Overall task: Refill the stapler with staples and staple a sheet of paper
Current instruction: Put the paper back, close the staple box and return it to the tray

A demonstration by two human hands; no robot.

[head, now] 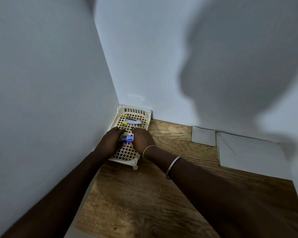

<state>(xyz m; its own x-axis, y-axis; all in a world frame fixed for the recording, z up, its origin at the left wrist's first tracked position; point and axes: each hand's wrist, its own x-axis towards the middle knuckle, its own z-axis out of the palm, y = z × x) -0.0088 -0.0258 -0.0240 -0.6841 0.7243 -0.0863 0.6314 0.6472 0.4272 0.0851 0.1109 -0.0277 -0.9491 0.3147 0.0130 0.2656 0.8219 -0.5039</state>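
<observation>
Staple box held between both hands over the basket, stapler lying just beyond.

The small blue staple box [127,138] sits between the left hand [110,143] and right hand [142,140], whose fingers close around it; whether it is open I cannot tell. The stapler [132,121] lies in the cream lattice basket [127,153] at about 12 o'clock from the fingers, long axis running 9 to 3, nearly equally near both hands. Paper sheets [248,152] rest on the table [144,194] at 3 o'clock, well apart.
</observation>
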